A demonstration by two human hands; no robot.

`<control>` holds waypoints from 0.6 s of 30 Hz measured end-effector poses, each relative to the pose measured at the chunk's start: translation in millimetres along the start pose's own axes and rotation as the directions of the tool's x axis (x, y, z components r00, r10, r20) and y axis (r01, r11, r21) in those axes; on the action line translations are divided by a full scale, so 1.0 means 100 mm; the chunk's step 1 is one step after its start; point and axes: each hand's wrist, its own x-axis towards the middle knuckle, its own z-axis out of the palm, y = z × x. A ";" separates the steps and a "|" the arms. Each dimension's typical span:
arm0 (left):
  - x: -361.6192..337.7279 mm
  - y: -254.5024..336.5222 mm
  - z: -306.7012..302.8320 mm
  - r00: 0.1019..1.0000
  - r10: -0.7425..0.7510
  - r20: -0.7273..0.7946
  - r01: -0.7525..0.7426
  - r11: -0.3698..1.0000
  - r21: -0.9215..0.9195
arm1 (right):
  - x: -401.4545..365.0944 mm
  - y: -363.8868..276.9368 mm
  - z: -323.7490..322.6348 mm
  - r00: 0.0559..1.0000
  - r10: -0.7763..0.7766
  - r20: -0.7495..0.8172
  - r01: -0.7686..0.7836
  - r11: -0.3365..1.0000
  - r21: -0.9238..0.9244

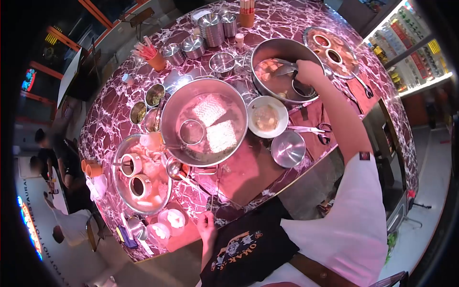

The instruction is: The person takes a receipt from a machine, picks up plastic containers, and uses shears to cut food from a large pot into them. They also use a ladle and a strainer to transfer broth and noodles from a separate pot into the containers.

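Observation:
My right hand reaches over the rim of the right-hand metal pot, closed around a metal ladle. Broth with pale chunks fills this pot. Low at the table's front edge is my left hand, its fingers pinched together; what they hold, if anything, I cannot tell. Thin chopsticks lie just beyond it. In the larger pot, two blocks of instant noodles sit in broth beside a round wire strainer. A white bowl of soup stands between the pots.
An empty metal bowl and scissors lie near the front edge. Platters of raw food with sauce cups stand left and far right. Metal canisters and a chopstick holder line the back. People are at far left.

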 end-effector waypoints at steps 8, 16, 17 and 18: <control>-0.08 0.26 0.50 0.975 -0.145 -0.171 0.117 0.980 -0.163 | 1.18 -0.13 0.08 0.926 -0.151 0.345 0.210 0.967 -0.141; -0.06 0.36 0.76 0.955 -0.194 -0.225 0.165 0.976 -0.142 | 1.41 -0.46 0.25 0.859 -0.150 0.490 0.269 0.946 -0.182; -0.06 0.39 0.78 0.946 -0.220 -0.237 0.188 0.971 -0.151 | 1.40 -0.50 0.26 0.827 -0.147 0.543 0.272 0.949 -0.158; -0.07 0.36 0.78 0.947 -0.210 -0.245 0.179 0.973 -0.143 | 1.42 -0.47 0.39 0.862 -0.183 0.473 0.270 0.955 -0.122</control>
